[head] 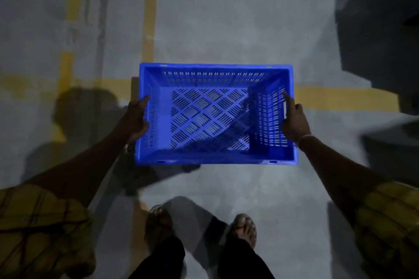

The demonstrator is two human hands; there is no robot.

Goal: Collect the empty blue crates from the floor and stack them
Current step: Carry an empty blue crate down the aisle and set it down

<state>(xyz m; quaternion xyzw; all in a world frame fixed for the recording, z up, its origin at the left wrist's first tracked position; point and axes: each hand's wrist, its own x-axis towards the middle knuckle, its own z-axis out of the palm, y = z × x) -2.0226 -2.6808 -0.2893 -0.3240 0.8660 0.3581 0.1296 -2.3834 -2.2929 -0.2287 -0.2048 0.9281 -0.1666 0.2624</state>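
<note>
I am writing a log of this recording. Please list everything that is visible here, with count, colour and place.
crate: one, blue, empty, slotted walls and base, centre, carried above the floor
floor: one, grey, all around
floor lines: several, yellow, left and across the middle
dark shapes: unclear, black, upper right
left hand: one, grips the crate's left wall
right hand: one, grips the crate's right wall
sleeves: two, yellow checked, bottom corners
feet: two, in sandals, bottom centre

Yellow plaid sleeves, dark trousers, sandals
</note>
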